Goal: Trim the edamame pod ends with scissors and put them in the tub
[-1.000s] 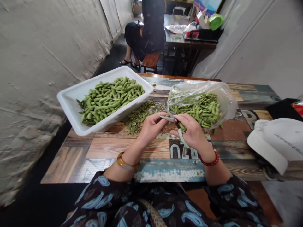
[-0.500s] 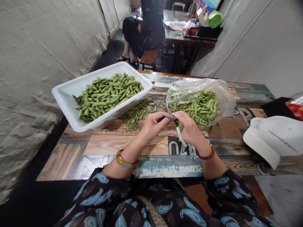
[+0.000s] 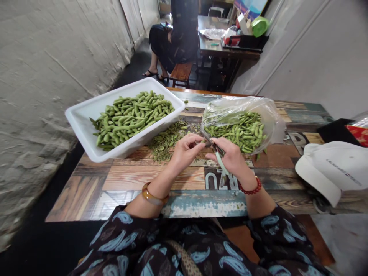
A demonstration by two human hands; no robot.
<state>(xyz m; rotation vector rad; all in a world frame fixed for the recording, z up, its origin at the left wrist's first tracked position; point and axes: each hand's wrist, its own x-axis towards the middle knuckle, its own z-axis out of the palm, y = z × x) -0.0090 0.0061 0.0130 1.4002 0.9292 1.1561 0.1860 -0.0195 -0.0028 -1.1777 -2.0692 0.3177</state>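
My left hand [image 3: 185, 150] is closed in a pinch on a green soybean pod [image 3: 203, 141], of which only a small end shows. In my right hand [image 3: 230, 156] are scissors [image 3: 220, 164] with pale green handles, their dark blades pointing up and left close to the pod. Beyond the right hand lies a clear plastic bag [image 3: 274, 115] with many pods [image 3: 248, 130] in it. To the left stands a white tub [image 3: 86, 143] holding a heap of green pods [image 3: 135, 115]. Between tub and hands is a pile of trimmed bits [image 3: 163, 145].
The patchwork-patterned table [image 3: 161, 174] carries a white cap [image 3: 336, 168] at the right. Past the table's far edge, a person [image 3: 184, 38] in dark clothes sits on a wooden stool [image 3: 181, 72]. Another table [image 3: 214, 46] with clutter stands behind, and walls rise on both sides.
The scissor blades have swung upward, away from lying across the left fingertips. A pod end now shows in the left pinch. The view has shifted slightly.
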